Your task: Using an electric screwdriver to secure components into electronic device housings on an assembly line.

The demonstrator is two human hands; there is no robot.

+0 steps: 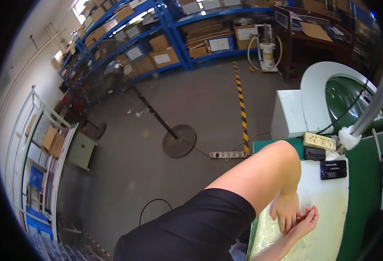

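My left arm, in a black sleeve, bends sharply at the elbow, and its forearm drops over a pale, shiny work surface point(322, 195). At its end my left hand point(285, 211) points its fingers downward; they lie against the wrist of my other hand and hold nothing that I can see. My right hand point(307, 221) comes up from the lower edge with its fingers curled together, and no object shows in them. Above and right of the hands lies a black phone-like device point(333, 170).
Beyond the device sit a cream power strip point(320, 141) and a small black box point(314, 154). A metal pole point(376, 95) rises at the right beside a white curved machine point(315, 93). A stand with a round base point(179, 141) and a floor power strip point(228, 154) are on the left.
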